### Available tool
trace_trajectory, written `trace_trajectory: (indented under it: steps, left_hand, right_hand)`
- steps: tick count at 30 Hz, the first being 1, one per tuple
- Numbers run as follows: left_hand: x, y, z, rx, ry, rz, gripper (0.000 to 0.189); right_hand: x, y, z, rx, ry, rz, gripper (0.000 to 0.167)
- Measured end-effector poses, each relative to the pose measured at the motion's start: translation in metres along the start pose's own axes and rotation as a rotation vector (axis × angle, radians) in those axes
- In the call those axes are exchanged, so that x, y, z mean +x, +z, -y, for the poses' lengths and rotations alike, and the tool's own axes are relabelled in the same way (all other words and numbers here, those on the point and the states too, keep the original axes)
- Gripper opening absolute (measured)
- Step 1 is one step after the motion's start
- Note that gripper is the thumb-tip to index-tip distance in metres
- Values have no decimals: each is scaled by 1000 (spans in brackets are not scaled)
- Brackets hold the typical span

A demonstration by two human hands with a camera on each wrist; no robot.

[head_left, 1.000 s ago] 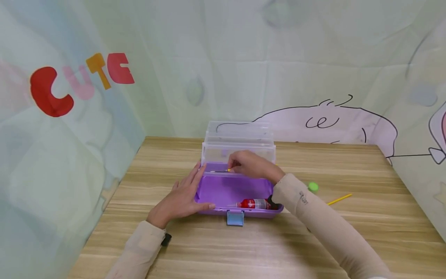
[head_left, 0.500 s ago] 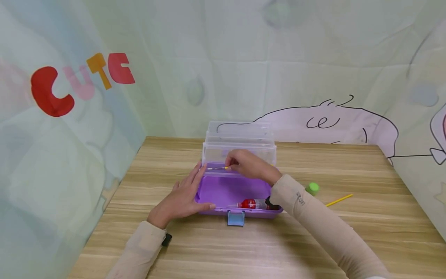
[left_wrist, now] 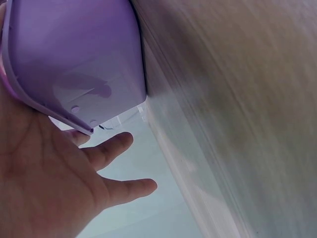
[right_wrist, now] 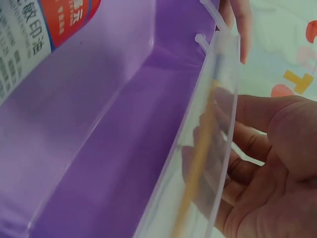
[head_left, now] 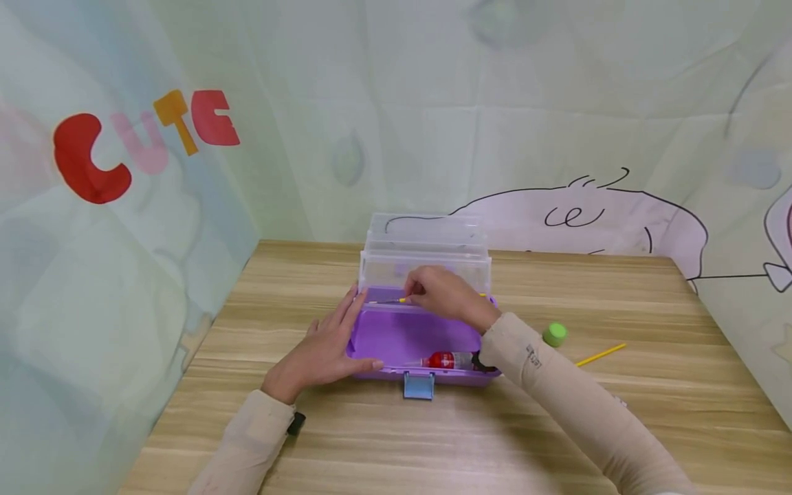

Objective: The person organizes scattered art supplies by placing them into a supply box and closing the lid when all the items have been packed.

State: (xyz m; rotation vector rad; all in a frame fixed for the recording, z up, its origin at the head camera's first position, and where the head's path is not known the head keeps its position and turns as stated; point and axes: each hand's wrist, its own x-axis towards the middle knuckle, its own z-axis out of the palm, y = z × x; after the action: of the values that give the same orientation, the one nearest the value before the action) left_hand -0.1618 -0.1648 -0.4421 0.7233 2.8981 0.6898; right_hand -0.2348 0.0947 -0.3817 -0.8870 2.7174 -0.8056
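A purple plastic box (head_left: 408, 333) stands open on the table, its clear tiered lid (head_left: 427, 237) raised behind it. My left hand (head_left: 324, 354) rests on the box's left end with fingers spread and straight, the thumb along the front rim. At the back, my right hand (head_left: 442, 295) pinches a thin yellow-handled paintbrush (head_left: 385, 301) over a clear tray. Its bristle end points left. Through the tray's clear wall, the right wrist view shows the yellow handle (right_wrist: 195, 173) and the fingers behind. A red-labelled bottle (head_left: 442, 360) with a pointed nozzle lies inside along the front.
To the right on the wooden table (head_left: 371, 440) are a small green round pot (head_left: 555, 334) and a yellow stick (head_left: 600, 355), partly hidden by the right sleeve. A blue latch (head_left: 419, 386) hangs at the box's front. Printed cloth (head_left: 309, 172) hangs behind and left.
The paintbrush rose slightly about half a second ago and is now a little lower, close to the tray. My left hand, the bottle and the box have stayed in place.
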Motion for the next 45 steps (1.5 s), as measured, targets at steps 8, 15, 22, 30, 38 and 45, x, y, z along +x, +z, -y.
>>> trace_trajectory:
  steps: [8, 15, 22, 30, 38, 45]
  left_hand:
    - [0, -1, -1, -3, 3, 3, 121]
    - [0, 0, 1, 6, 13, -2, 121]
    - [1, 1, 2, -6, 11, 4, 120]
    - [1, 0, 0, -11, 4, 11, 121]
    - [1, 1, 0, -5, 6, 4, 121]
    - [2, 1, 0, -10, 9, -3, 121]
  right_hand:
    - [-6, -6, -6, -56, 30, 26, 12]
    - [-12, -12, -11, -47, 53, 26, 12]
    - [-25, -25, -20, 4, 42, 9, 10]
    - [-39, -40, -32, 115, 12, -42, 11]
    - [-59, -52, -36, 153, 47, -94, 19]
    - [-79, -60, -49, 180, 41, -122, 20]
